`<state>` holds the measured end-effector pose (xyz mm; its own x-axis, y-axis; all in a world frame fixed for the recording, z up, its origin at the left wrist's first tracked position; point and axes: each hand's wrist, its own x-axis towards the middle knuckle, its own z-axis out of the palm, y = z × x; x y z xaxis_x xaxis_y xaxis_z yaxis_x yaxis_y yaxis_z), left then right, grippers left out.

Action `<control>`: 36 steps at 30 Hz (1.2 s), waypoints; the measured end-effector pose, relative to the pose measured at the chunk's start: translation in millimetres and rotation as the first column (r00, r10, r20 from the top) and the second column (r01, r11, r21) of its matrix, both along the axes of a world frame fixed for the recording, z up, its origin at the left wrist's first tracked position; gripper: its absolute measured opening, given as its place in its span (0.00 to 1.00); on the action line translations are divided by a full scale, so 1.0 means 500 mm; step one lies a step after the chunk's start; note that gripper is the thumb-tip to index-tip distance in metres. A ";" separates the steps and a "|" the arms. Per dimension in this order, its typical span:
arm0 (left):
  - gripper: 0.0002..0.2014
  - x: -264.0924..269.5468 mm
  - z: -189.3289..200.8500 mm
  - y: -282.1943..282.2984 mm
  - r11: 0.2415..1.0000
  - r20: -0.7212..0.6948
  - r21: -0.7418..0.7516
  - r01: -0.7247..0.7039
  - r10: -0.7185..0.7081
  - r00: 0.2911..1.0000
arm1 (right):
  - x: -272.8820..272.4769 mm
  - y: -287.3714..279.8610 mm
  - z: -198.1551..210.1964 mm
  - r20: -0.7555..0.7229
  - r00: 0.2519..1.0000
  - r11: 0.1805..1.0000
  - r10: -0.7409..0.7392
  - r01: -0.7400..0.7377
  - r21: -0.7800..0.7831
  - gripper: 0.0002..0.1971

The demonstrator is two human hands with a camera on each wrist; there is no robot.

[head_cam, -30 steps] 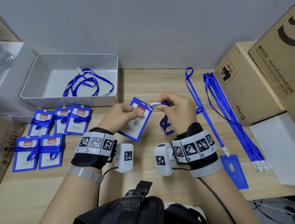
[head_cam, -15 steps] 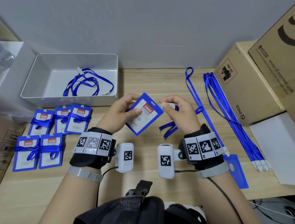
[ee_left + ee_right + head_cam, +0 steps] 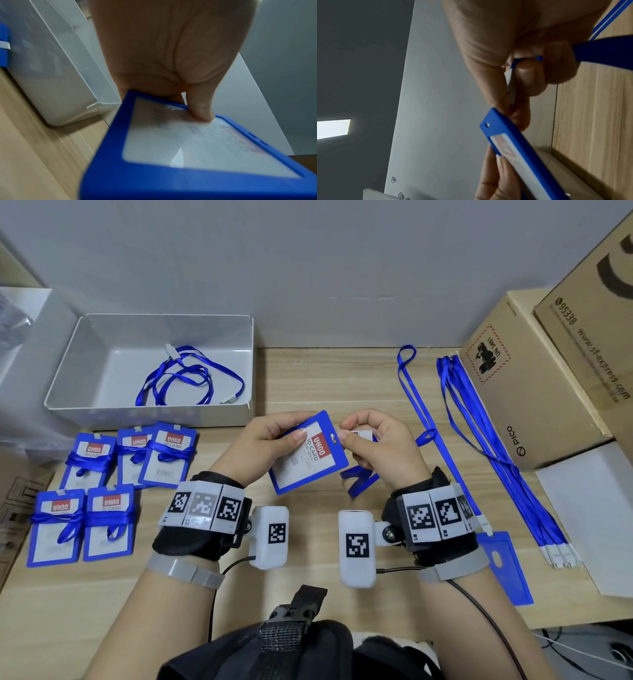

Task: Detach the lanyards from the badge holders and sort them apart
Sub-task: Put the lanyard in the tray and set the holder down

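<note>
- Pinched between the left hand's (image 3: 270, 436) thumb and fingers, a blue-framed plastic badge holder (image 3: 308, 455) is held tilted above the wooden table (image 3: 318, 378).
- A white lanyard clip (image 3: 511, 83) is pinched by the right hand (image 3: 378, 440) beside the holder's top edge.

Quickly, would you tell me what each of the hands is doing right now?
Left hand: grips the badge holder, thumb on its front.
Right hand: pinches the lanyard clip at the holder's top edge.

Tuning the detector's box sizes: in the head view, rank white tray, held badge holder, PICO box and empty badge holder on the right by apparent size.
1. white tray
2. PICO box, close to the tray, partly hidden
3. held badge holder
4. empty badge holder, looks similar; ranking unsure
</note>
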<state>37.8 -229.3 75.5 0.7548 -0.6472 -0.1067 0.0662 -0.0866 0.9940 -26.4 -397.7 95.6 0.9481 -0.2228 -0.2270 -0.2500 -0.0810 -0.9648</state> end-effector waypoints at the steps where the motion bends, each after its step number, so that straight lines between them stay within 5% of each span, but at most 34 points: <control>1: 0.13 0.000 0.001 0.001 1.000 -0.003 0.004 0.001 -0.001 1.000 | -0.001 0.000 0.001 0.001 1.000 1.000 0.005 -0.005 -0.010 0.08; 19: 0.19 -0.001 -0.001 -0.005 0.994 -0.044 0.102 0.029 -0.024 0.999 | -0.003 0.003 -0.002 0.063 0.985 0.981 0.160 -0.166 0.103 0.06; 24: 0.18 -0.001 0.003 -0.003 0.990 -0.030 0.138 0.034 -0.030 0.999 | -0.003 0.006 -0.001 0.020 0.993 0.990 0.116 -0.117 0.074 0.02; 31: 0.17 -0.001 0.009 -0.001 0.982 0.018 0.186 0.035 -0.039 0.999 | -0.007 0.015 -0.003 0.032 0.994 0.990 0.102 -0.099 -0.104 0.16; 36: 0.16 0.006 0.003 0.006 0.976 0.057 0.217 0.004 -0.017 0.998 | -0.011 0.008 -0.002 0.018 0.997 0.986 0.080 -0.076 -0.151 0.12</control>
<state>40.7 -226.2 77.0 0.7570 -0.6217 -0.2010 0.0066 -0.3003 0.9538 -32.1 -393.7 94.6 0.9686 -0.1781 -0.1734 -0.2142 -0.2437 -0.9459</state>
